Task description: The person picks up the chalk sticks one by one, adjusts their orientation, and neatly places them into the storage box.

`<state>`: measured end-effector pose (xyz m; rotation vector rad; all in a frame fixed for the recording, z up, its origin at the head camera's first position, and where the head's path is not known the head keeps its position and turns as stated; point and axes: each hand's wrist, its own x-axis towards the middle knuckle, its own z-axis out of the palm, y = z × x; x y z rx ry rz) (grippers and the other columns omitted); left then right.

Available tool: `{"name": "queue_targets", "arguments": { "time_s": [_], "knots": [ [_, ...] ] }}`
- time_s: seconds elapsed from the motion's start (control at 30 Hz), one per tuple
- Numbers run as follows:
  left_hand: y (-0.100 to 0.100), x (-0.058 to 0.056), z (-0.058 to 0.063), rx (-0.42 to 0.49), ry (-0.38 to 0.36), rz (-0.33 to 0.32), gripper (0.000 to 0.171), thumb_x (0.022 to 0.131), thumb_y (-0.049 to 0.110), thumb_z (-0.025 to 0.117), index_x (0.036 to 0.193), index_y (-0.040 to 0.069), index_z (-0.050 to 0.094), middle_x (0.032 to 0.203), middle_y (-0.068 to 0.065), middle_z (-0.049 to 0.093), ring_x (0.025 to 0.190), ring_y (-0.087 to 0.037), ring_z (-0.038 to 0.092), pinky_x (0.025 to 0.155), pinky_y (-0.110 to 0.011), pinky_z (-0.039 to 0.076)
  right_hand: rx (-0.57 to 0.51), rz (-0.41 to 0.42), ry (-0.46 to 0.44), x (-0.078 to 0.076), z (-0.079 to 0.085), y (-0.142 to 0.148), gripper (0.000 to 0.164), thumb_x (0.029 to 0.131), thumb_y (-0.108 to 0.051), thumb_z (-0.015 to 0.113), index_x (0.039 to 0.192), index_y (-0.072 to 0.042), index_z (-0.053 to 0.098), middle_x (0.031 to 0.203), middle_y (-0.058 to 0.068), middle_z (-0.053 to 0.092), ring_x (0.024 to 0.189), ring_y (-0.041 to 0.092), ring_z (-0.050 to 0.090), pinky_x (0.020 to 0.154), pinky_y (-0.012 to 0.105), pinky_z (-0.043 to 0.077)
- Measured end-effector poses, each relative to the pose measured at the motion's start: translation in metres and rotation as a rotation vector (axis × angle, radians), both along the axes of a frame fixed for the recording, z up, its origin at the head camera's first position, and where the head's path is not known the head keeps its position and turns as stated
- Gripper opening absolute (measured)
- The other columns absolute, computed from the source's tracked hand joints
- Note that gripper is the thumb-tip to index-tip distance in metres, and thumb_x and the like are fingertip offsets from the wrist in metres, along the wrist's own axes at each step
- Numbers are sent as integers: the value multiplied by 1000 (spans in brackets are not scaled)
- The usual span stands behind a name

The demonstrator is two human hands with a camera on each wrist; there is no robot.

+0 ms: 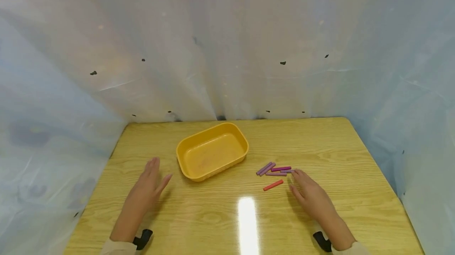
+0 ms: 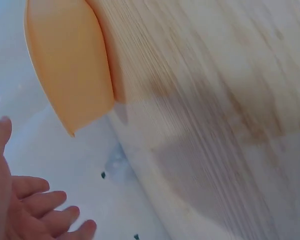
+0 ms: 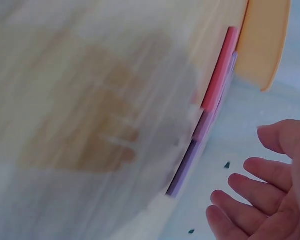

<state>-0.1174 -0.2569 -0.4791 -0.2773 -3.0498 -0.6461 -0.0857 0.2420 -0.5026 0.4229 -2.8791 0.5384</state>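
Note:
My left hand (image 1: 145,188) hovers over the table left of a yellow plastic tray (image 1: 182,164), its fingers straight and thumb spread. In the left wrist view that hand (image 2: 40,205) holds nothing. My right hand (image 1: 312,195) is just right of several short, chalk-like sticks. Its fingertips overlap the end of a light purple stick (image 1: 286,171) in the head view. The right wrist view shows this hand (image 3: 265,195) with relaxed fingers and a bare palm, apart from the sticks. A red stick (image 1: 273,185) lies nearest me; a magenta stick (image 1: 281,168) and other purple ones lie behind it.
The wood-grain table (image 1: 199,223) has a bright light reflection (image 1: 247,223) near its front. A pale plastic sheet (image 1: 227,49) with small dark marks hangs behind and beside the table. Black straps (image 1: 143,240) sit at both wrists.

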Motion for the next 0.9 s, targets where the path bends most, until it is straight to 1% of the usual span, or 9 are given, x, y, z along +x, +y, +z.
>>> {"name": "queue_targets", "arguments": {
  "time_s": [0.1,0.23,0.33,0.4,0.47,0.57,0.67,0.8,0.9],
  "knots": [
    [9,-4,3,-9,53,-6,76,97,52,35,147,-1,16,151,-21,17,137,-38,17,102,-58,26,-11,27,22,-4,1,-8,48,89,-19,64,131,1,52,132,21,49,121,37,46,94,52,41],
    [23,-10,8,7,200,4,62,99,42,40,140,-4,36,143,-22,35,130,-37,34,99,-54,35,-23,73,68,-10,4,-20,47,88,-17,66,129,2,53,130,21,52,119,36,49,92,50,43],
    [33,-16,12,34,304,5,52,98,32,46,134,-5,45,137,-21,44,124,-36,42,94,-52,41,-25,104,69,-15,7,-31,46,88,-19,65,129,0,54,130,20,52,119,34,49,91,49,45],
    [38,-21,14,51,339,-6,48,98,29,47,133,-4,47,135,-20,47,122,-35,45,93,-51,42,-30,124,58,-18,10,-39,45,89,-20,64,129,-1,55,131,19,51,120,33,48,91,49,45],
    [43,-26,16,61,347,-17,47,98,30,46,132,-4,49,133,-20,48,121,-34,47,93,-50,43,-24,143,55,-20,11,-47,44,89,-21,64,128,-2,56,132,18,51,121,32,48,91,47,45],
    [50,-34,17,66,338,-23,47,99,31,44,130,-4,50,132,-19,50,120,-34,48,93,-49,43,-9,180,74,-21,14,-58,44,88,-19,65,127,-1,56,131,17,52,122,31,47,93,46,44],
    [54,-41,14,54,345,-25,45,98,29,45,128,-4,52,129,-20,52,116,-35,50,92,-49,44,4,215,101,-23,15,-70,45,88,-18,66,127,0,56,129,17,54,120,30,49,92,45,45],
    [58,-50,10,44,365,-43,41,97,25,49,124,-4,54,125,-20,55,112,-37,51,91,-50,45,6,244,119,-28,15,-86,42,88,-17,64,127,-3,57,127,13,56,119,27,50,92,42,46],
    [63,-58,9,41,350,-48,41,96,25,51,125,-4,54,127,-21,53,114,-37,49,93,-50,43,0,263,121,-32,15,-95,41,89,-17,63,127,-4,57,127,12,56,120,28,49,93,42,45]
  ]
}}
